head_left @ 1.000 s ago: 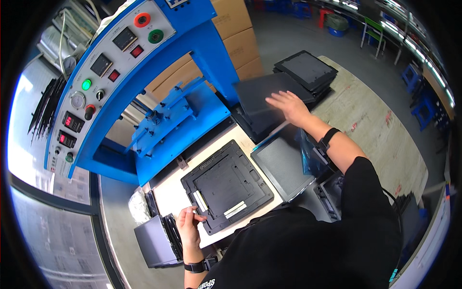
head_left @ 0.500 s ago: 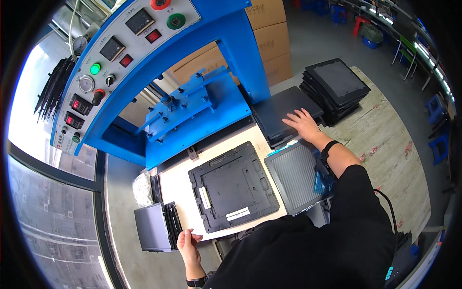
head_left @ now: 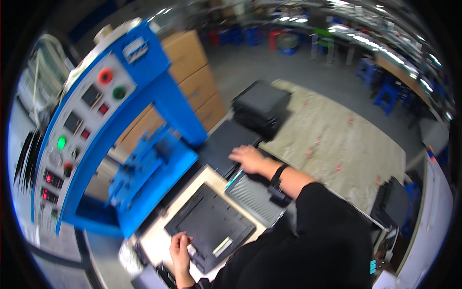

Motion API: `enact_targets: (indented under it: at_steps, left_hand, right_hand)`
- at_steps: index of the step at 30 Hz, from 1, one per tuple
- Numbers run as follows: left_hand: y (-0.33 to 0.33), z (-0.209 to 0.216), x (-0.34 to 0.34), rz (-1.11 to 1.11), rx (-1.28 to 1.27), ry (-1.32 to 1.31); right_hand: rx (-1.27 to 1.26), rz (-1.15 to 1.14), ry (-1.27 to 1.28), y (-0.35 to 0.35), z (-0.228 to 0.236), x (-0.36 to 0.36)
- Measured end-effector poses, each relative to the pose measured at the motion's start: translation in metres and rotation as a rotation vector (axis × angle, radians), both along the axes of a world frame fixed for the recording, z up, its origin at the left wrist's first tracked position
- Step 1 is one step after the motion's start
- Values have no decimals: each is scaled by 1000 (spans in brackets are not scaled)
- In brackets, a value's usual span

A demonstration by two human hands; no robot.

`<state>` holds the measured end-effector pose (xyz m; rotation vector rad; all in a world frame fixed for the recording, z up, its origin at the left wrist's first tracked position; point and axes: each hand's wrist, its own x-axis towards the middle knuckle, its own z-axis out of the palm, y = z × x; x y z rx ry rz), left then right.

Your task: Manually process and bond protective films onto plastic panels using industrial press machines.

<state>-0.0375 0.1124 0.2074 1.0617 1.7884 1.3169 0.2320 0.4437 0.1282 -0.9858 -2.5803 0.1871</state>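
Note:
My right hand (head_left: 247,158) rests with its fingers stretched out on the near end of a flat black panel (head_left: 226,144), which lies right of the blue press. In front of it is a grey ribbed plate (head_left: 256,195). My left hand (head_left: 180,249) has its fingers curled in towards the thumb, and nothing shows in them. It is at the near left edge of a black rectangular tray-like fixture (head_left: 211,224). This fixture lies on a cream board (head_left: 153,243) and bears a pale strip (head_left: 222,246). Motion smears the view a little.
The blue press (head_left: 180,108) with its control panel stands at the left. Beyond the black panel rises a stack of black panels (head_left: 262,103) by a marbled table (head_left: 332,139). Cardboard boxes (head_left: 195,72) are behind the press. More dark panels (head_left: 149,278) stand at the lower left.
The view has turned right, so the press and fixture appear further left and lower. My right hand remains on the black panel; my left hand now overlaps the fixture's edge in view.

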Motion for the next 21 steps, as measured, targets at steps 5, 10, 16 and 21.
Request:
enact_targets:
  at_steps: [5,10,16,21]
  left_hand:
    - [39,-30,-2,-648,-22,726]
    - [42,-32,15,-871,-343,1255]
    - [84,-54,27,-1055,-464,1414]
    - [79,-43,33,-1056,-319,1408]
  right_hand:
    - [102,-350,227,-88,-25,85]
    - [173,-732,160,-239,-44,188]
    - [-725,-1268,-168,-502,-105,228]
    - [-1127,-878,198,-667,-213,245]
